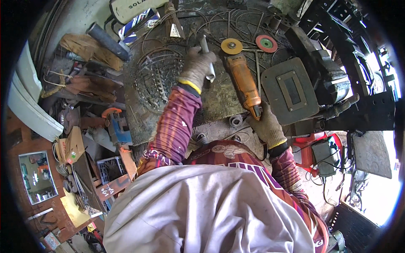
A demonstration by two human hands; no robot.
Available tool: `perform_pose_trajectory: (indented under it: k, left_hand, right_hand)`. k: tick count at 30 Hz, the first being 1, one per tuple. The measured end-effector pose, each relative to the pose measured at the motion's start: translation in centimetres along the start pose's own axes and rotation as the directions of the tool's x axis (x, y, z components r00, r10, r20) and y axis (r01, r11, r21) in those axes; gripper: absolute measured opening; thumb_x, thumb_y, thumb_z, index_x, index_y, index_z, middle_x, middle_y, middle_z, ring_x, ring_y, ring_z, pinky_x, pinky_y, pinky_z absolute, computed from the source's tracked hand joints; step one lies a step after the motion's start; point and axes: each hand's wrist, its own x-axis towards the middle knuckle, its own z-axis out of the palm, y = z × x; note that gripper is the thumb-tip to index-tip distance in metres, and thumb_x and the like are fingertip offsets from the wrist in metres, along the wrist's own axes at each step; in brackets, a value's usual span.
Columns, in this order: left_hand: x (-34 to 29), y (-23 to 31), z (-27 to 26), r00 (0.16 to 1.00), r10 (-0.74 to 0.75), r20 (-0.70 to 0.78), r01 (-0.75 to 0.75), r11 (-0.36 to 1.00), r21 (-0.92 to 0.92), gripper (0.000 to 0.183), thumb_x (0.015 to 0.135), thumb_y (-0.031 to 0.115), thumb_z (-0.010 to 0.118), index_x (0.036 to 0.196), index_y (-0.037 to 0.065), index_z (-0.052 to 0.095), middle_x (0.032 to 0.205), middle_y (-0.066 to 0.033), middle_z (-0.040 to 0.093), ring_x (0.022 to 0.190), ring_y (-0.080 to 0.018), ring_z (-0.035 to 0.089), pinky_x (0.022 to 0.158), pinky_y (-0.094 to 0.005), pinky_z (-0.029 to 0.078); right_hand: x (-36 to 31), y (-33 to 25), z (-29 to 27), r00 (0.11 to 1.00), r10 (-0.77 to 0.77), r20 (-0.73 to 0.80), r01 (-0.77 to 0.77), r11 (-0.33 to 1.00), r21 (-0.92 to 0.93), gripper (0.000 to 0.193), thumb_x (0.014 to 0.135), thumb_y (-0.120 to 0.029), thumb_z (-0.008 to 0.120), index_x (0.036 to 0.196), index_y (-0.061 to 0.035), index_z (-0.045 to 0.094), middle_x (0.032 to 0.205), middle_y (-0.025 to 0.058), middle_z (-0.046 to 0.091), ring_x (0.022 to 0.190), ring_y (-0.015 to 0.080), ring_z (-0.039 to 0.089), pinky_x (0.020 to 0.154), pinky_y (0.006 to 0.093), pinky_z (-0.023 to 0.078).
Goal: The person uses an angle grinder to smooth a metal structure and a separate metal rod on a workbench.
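My left hand, in a grey knit glove, is closed around a short light-grey metal tube. The tube stands out above and below the fingers, over the dark worktable. In a matching glove, my right hand grips the rear end of an orange angle grinder; its fingers are partly hidden. The grinder lies on the table, its yellow-tan disc at the far end. To the right of that disc lies a red and green grinding disc. A coil of dark wire or chain sits left of my left hand.
A dark welding shield with a rectangular window lies right of the grinder. Behind it stands a bulky dark metal vise-like block. Bent rods and a bundle of thin sticks occupy the far side. A red plastic stool stands at lower right.
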Motion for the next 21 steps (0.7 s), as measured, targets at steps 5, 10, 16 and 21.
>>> perform_pose_trajectory:
  k: [5,10,16,21]
  left_hand:
    - [3.6,1.9,0.3,0.999,0.040,0.017,-0.042,0.991,0.126,0.047,0.077,0.019,0.076,0.116,-0.004,0.066,0.102,-0.0142,0.070,0.086,-0.0264,0.069,0.074,-0.0391,0.056]
    - [9.1,5.2,-0.1,0.999,0.052,-0.007,-0.029,0.669,0.743,0.061,0.077,0.023,0.078,0.133,0.002,0.062,0.119,-0.0213,0.070,0.107,-0.0352,0.070,0.091,-0.0428,0.055]
    - [14.2,6.2,-0.4,0.971,0.165,0.176,-0.221,0.321,0.921,0.068,0.081,0.025,0.078,0.143,0.009,0.056,0.125,-0.0215,0.069,0.114,-0.0371,0.068,0.098,-0.0447,0.054]
    - [15.7,6.2,1.5,0.956,0.118,0.267,-0.284,0.170,0.944,0.068,0.084,0.030,0.073,0.148,0.022,0.052,0.135,-0.0196,0.065,0.125,-0.0386,0.063,0.105,-0.0449,0.051]
  right_hand:
    - [0.3,1.2,0.1,1.000,-0.010,0.016,0.010,1.000,0.023,0.080,0.085,-0.034,0.076,0.148,-0.0029,0.038,0.121,0.0310,0.067,0.116,0.0464,0.065,0.097,0.0509,0.053]
    - [0.7,0.9,0.0,0.995,-0.058,0.076,0.056,0.998,0.022,0.082,0.087,-0.033,0.075,0.150,-0.0006,0.035,0.115,0.0308,0.070,0.111,0.0475,0.067,0.092,0.0514,0.054]
    - [1.0,1.9,0.3,0.995,-0.080,0.062,0.082,0.996,-0.040,0.081,0.087,-0.032,0.073,0.151,0.0002,0.034,0.105,0.0310,0.071,0.103,0.0485,0.068,0.085,0.0535,0.055]
    - [1.8,4.0,0.4,0.984,-0.180,0.008,0.180,0.983,-0.020,0.076,0.087,-0.030,0.073,0.148,-0.0006,0.038,0.105,0.0295,0.071,0.101,0.0487,0.069,0.084,0.0539,0.055]
